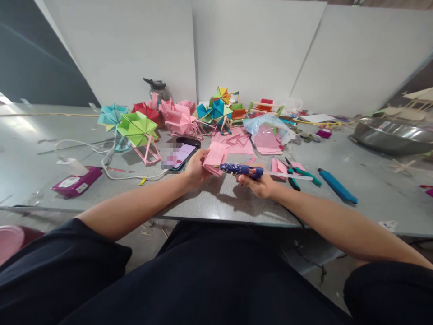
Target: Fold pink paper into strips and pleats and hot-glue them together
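Both hands hold pink paper and glue gun.

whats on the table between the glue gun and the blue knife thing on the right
In the head view, green-handled pliers lie between the glue gun, held in the right hand, and the blue cutter; pink paper scraps lie there too.

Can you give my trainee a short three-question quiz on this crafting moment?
1. True or false: the right hand grips the blue glue gun.
2. What does the left hand hold? A) pliers B) folded pink paper C) phone
3. What lies on the table just right of the green-handled pliers?

Key: 1 true. 2 B, the folded pink paper. 3 The blue utility knife.
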`<state>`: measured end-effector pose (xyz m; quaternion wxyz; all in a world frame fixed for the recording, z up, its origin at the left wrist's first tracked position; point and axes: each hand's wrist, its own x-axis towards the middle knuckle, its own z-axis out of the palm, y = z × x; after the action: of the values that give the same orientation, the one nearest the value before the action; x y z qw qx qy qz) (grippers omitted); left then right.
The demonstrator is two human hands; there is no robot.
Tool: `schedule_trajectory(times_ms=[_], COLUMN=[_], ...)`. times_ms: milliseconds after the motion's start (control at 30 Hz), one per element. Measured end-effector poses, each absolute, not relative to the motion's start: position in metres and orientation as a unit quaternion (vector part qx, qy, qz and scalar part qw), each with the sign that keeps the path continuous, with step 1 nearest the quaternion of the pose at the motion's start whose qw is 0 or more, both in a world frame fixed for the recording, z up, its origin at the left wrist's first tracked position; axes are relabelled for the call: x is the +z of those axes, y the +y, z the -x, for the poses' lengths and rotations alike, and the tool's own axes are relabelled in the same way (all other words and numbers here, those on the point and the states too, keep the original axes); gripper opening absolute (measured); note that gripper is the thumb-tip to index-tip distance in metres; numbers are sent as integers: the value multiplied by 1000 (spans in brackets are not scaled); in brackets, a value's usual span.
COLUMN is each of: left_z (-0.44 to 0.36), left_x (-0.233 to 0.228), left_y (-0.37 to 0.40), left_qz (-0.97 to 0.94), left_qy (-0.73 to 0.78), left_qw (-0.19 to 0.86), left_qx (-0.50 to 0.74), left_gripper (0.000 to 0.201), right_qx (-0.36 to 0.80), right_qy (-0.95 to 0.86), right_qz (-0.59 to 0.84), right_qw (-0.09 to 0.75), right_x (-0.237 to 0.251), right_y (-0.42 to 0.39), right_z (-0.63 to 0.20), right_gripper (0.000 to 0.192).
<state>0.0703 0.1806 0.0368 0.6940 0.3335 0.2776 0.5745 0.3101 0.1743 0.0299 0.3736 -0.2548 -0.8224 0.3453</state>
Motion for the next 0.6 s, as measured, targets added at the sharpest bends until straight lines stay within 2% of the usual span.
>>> schedule_trajectory(times_ms=[267, 600], left_z=[-72, -72], left_x=[36, 45], left_y=[180, 181], left_qz=[-337, -316], left_qy=[256, 275], left_qw=[706, 669], left_qx=[567, 614], left_gripper=[26, 27], right_qx=[327, 304], right_qy=[-842, -850], right_qz=[235, 257], right_qw=[359, 346], right_x=[32, 27], right_y=[175, 182], right_z=[-308, -315], right_gripper=[61, 62])
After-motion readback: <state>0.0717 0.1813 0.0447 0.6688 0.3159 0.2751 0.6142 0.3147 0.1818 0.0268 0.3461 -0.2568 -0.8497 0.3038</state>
